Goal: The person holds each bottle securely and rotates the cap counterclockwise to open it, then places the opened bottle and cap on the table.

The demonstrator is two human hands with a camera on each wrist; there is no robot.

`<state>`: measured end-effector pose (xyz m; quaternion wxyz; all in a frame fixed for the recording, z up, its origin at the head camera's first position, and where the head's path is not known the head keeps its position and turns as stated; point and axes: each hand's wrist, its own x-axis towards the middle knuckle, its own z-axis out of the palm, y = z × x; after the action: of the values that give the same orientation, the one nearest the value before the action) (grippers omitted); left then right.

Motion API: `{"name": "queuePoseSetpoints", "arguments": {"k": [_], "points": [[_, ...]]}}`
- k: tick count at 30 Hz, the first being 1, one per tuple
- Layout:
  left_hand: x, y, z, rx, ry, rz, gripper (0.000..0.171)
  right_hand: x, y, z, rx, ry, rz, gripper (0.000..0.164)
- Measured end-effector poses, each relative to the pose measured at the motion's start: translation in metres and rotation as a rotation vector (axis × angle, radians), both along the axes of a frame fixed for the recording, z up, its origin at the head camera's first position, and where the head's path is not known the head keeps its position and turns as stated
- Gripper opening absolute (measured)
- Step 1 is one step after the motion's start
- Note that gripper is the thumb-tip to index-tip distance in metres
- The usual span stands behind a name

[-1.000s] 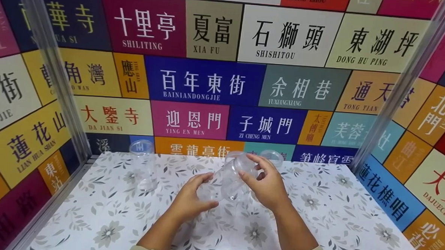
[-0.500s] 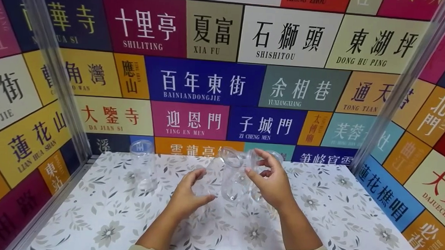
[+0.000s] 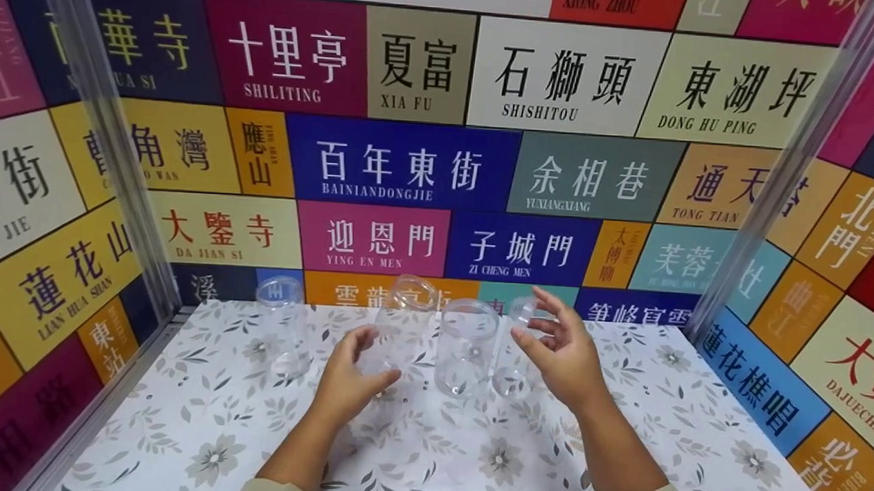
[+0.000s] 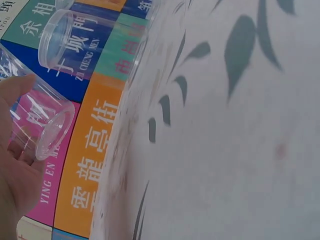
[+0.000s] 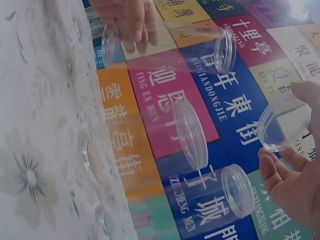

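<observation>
Tilted, a clear plastic cup sits in the grip of my left hand, thumb and fingers round its lower part. The left wrist view shows the round base of the held cup. My right hand is up at the right; in the right wrist view, its thumb and fingers pinch a short clear round piece, like a lid or small cup. Between the hands a wide clear cup stands upright. A narrower clear cup stands just right of it, partly overlapped by the right hand.
Another clear cup stands at the table's left back. The table wears a white cloth printed with grey flowers and leaves. Behind it rises a wall of coloured signs, with clear posts at the corners.
My right hand has moved right, away from the wide cup. My left hand has drawn left with its tilted cup. The wide cup now shows uncovered between them.
</observation>
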<state>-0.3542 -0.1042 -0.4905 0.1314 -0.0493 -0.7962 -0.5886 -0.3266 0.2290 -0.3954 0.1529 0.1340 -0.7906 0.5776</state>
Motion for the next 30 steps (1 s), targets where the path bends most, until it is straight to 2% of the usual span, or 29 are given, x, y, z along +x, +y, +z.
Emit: {"name": "queuePoseSetpoints", "arguments": {"k": [9,16,20,23,27,30], "points": [[-0.004,-0.02,-0.004,0.01,-0.075,0.086,0.083,-0.006,0.038,-0.009,-0.024,-0.033,-0.099,0.067],[-0.01,-0.026,-0.007,-0.001,-0.191,0.136,0.083,-0.017,0.07,-0.025,-0.093,-0.157,-0.16,0.077],[-0.012,-0.029,-0.008,-0.019,-0.199,0.148,0.083,-0.027,0.085,-0.038,-0.123,-0.229,-0.198,0.08],[-0.014,-0.03,-0.009,-0.032,-0.212,0.156,0.084,-0.035,0.097,-0.048,-0.098,-0.303,-0.224,0.087],[-0.018,-0.032,-0.009,-0.036,-0.26,0.167,0.085,-0.047,0.111,-0.061,-0.008,-0.411,-0.249,0.099],[-0.021,-0.033,-0.009,-0.042,-0.294,0.175,0.087,-0.054,0.122,-0.07,0.061,-0.481,-0.264,0.102]]}}
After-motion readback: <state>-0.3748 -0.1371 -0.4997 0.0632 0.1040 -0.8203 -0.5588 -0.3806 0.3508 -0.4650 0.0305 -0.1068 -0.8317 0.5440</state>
